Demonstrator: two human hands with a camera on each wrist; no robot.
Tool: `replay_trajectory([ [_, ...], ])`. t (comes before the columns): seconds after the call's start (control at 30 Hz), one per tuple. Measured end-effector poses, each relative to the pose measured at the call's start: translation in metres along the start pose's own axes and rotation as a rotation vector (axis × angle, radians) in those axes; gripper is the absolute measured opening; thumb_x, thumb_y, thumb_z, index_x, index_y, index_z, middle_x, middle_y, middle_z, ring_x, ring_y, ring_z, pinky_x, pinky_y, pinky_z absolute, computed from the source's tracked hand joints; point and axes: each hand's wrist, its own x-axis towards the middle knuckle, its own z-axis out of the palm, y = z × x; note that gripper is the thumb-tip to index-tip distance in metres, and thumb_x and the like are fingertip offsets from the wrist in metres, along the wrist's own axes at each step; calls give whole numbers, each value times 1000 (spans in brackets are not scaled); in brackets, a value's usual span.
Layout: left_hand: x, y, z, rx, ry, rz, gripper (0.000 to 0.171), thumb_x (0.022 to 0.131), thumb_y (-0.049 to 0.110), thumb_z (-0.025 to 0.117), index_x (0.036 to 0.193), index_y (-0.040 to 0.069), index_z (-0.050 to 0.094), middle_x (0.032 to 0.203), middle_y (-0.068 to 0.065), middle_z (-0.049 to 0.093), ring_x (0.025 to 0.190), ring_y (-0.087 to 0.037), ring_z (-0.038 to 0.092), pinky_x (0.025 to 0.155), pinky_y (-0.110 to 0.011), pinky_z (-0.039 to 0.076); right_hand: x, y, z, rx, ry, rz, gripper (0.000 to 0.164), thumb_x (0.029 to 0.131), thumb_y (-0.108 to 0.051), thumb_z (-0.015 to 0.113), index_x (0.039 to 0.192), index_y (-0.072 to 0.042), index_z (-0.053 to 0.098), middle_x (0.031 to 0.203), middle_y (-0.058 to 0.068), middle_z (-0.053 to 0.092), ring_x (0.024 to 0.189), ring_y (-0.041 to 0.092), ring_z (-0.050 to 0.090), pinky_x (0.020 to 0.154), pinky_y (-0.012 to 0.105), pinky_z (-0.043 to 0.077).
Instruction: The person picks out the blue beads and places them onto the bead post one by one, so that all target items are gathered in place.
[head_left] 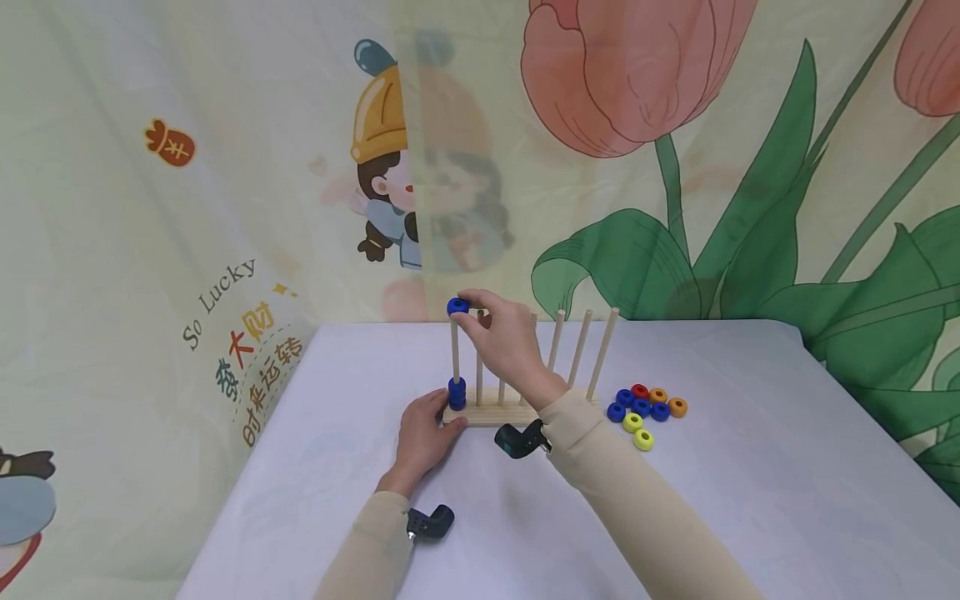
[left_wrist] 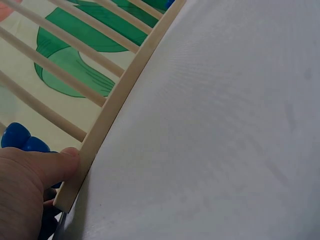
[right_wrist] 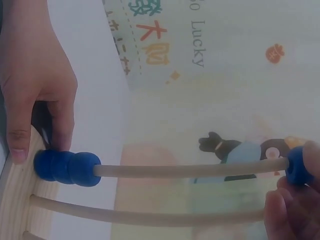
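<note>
A wooden peg rack [head_left: 491, 415] with a row of upright pegs stands on the table. My left hand [head_left: 422, 437] grips the left end of its base, thumb on the front edge, as the left wrist view shows. With thumb and fingers my right hand [head_left: 510, 342] pinches a blue bead [head_left: 458, 306] at the top of the leftmost peg [right_wrist: 190, 171]. In the right wrist view the peg's tip meets this bead. Several blue beads [right_wrist: 67, 167] are stacked at the foot of the same peg. The other pegs carry no beads where they show; my right hand hides parts of them.
Loose beads lie in a group right of the rack: several blue ones [head_left: 616, 412], a red bead [head_left: 639, 391], orange beads [head_left: 678, 407] and yellow beads [head_left: 643, 440]. A white cloth covers the table [head_left: 720, 517]. Behind it hangs a printed curtain [head_left: 300, 125].
</note>
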Motion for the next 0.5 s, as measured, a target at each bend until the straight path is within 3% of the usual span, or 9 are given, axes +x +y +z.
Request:
replay_trajectory([
  [0.23, 0, 1, -1, -5, -14, -12, 57, 85, 26, 77, 133, -1, 58, 134, -16, 59, 128, -35, 49, 109, -52, 35, 3, -2, 4, -8, -23, 7, 32, 93, -27, 69, 122, -13, 67, 110, -1, 73, 60, 12, 52, 48, 25, 37],
  [0.5, 0, 0, -1, -5, -9, -5, 58, 84, 27, 77, 132, -1, 59, 133, -16, 60, 128, -35, 50, 110, -52, 35, 4, 0, 9, -29, -25, 4, 31, 92, -27, 70, 119, -12, 69, 106, -1, 73, 56, 12, 48, 46, 25, 35],
])
